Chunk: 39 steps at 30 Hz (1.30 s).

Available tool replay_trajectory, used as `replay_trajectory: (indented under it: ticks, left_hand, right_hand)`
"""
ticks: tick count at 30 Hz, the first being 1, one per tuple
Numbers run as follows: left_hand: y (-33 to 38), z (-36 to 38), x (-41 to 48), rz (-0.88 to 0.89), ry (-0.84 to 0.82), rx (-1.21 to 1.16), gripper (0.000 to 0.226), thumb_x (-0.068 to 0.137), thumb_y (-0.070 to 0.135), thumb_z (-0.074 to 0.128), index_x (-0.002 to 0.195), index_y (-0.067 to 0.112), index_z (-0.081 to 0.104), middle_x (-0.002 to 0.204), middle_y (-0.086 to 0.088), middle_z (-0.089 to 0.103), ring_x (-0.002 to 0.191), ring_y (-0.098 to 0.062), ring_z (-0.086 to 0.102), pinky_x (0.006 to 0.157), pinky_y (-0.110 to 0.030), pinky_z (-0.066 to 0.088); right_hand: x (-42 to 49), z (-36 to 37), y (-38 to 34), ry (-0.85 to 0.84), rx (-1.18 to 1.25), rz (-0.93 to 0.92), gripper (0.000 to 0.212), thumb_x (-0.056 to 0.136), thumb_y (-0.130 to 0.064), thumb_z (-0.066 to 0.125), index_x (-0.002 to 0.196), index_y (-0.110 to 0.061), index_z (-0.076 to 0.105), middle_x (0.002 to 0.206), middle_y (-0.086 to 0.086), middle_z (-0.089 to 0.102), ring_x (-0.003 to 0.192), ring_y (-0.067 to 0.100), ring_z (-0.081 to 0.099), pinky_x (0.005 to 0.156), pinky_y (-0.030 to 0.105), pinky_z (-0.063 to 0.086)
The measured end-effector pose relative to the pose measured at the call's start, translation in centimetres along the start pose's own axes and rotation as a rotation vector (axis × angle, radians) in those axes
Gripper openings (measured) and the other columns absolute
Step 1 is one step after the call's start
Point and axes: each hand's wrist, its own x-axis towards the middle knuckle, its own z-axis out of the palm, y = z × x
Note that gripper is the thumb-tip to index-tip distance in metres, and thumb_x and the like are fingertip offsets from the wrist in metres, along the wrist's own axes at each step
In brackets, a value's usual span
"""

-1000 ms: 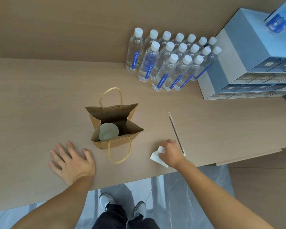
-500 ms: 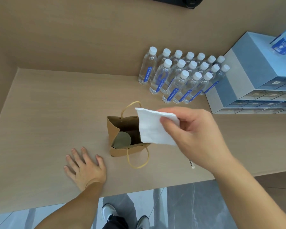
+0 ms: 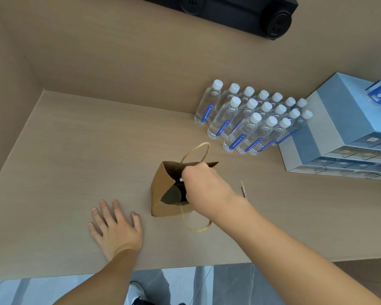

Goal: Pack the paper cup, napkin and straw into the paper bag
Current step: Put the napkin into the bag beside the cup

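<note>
Pale wood counter (image 3: 64, 150) against a matching wall. Right hand (image 3: 204, 186) down in the mouth of 1 open paper bag (image 3: 161, 203), fingers closed on a scrap of white napkin (image 3: 181, 179), probably to seat it beside 1 paper cup (image 3: 172, 195) already inside. Left hand (image 3: 116, 231) flat near the bag, fingers spread, seemingly for balance. 1 straw (image 3: 242, 189) lying just right of the bag, not yet packed. 17 water bottles (image 3: 249, 124) visible behind.
</note>
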Motion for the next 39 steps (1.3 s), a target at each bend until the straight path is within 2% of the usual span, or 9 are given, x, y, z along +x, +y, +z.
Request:
replay_trajectory:
  ticks: [4,6,10,21,25,28,30,32,39]
  left_hand:
    - [0.0,-0.3,-0.1,-0.007,-0.009,-0.006,0.072,0.092,0.052,0.023,0.154,0.016,0.031,0.166,-0.014,0.020,0.154,-0.036,0.009,0.122,-0.054,0.005]
    - [0.1,-0.3,-0.1,-0.003,-0.005,-0.012,0.072,0.092,0.052,0.024,0.154,0.016,0.032,0.166,-0.014,0.021,0.154,-0.036,0.010,0.122,-0.054,0.005]
    - [0.1,-0.4,-0.1,-0.007,-0.010,-0.023,0.072,0.092,0.052,0.025,0.154,0.017,0.033,0.166,-0.014,0.021,0.154,-0.035,0.010,0.122,-0.054,0.005]
    - [0.2,-0.5,-0.1,-0.011,-0.019,-0.012,0.073,0.092,0.053,0.022,0.156,0.018,0.029,0.167,-0.013,0.017,0.155,-0.034,0.006,0.122,-0.053,0.003]
    - [0.1,-0.5,-0.1,-0.004,-0.015,-0.026,0.073,0.092,0.052,0.024,0.155,0.017,0.032,0.166,-0.013,0.020,0.154,-0.035,0.008,0.122,-0.053,0.003]
    - [0.2,-0.5,-0.1,-0.007,-0.012,-0.030,0.071,0.092,0.051,0.028,0.153,0.016,0.035,0.165,-0.014,0.023,0.154,-0.036,0.010,0.121,-0.054,0.005]
    - [0.3,-0.7,-0.2,-0.010,-0.017,-0.033,0.070,0.091,0.050,0.029,0.153,0.016,0.035,0.165,-0.014,0.023,0.154,-0.035,0.009,0.121,-0.054,0.005]
    - [0.3,-0.8,-0.2,-0.012,-0.019,-0.033,0.071,0.091,0.050,0.028,0.153,0.016,0.034,0.166,-0.014,0.021,0.154,-0.035,0.008,0.122,-0.054,0.003]
    - [0.2,-0.4,-0.3,-0.017,0.009,-0.038,0.071,0.091,0.050,0.028,0.152,0.016,0.032,0.166,-0.015,0.020,0.154,-0.034,0.006,0.121,-0.054,0.003]
  right_hand:
    - [2.0,1.5,-1.2,-0.117,0.006,0.085,0.025,0.088,0.001,0.060,0.112,-0.004,0.064,0.097,0.014,0.063,0.092,0.032,0.065,0.070,0.038,0.053]
    - [2.9,2.2,-1.4,-0.124,0.011,0.111,0.026,0.088,0.001,0.060,0.113,-0.004,0.063,0.111,0.015,0.065,0.100,0.033,0.066,0.071,0.037,0.052]
    - [4.5,3.2,-1.5,-0.105,0.008,0.157,0.026,0.090,0.001,0.054,0.112,-0.007,0.064,0.116,0.013,0.066,0.107,0.033,0.065,0.070,0.037,0.048]
    - [4.2,3.3,-1.4,-0.082,-0.011,0.160,0.026,0.092,0.000,0.052,0.114,-0.007,0.064,0.120,0.014,0.064,0.109,0.033,0.064,0.084,0.042,0.055]
    - [0.3,0.2,-1.0,-0.066,-0.014,0.117,0.023,0.090,-0.001,0.051,0.108,-0.007,0.064,0.099,0.014,0.060,0.084,0.031,0.063,0.063,0.032,0.048]
    - [-4.0,-2.4,2.0,0.067,0.050,0.123,0.017,0.084,-0.006,0.046,0.077,-0.017,0.058,0.075,0.005,0.051,0.056,0.023,0.052,0.046,0.025,0.042]
    - [-5.8,-3.3,4.9,0.146,0.144,0.173,0.020,0.086,-0.009,0.045,0.084,-0.014,0.064,0.084,0.008,0.064,0.070,0.029,0.066,0.062,0.038,0.058]
    - [-6.1,-2.7,7.8,0.174,0.274,0.237,0.026,0.089,-0.006,0.046,0.092,-0.014,0.070,0.091,0.009,0.071,0.085,0.031,0.069,0.077,0.045,0.060]
    - [-2.3,7.2,15.9,0.045,0.279,0.455,0.026,0.091,-0.003,0.041,0.086,-0.003,0.066,0.094,0.020,0.069,0.102,0.036,0.053,0.077,0.033,0.050]
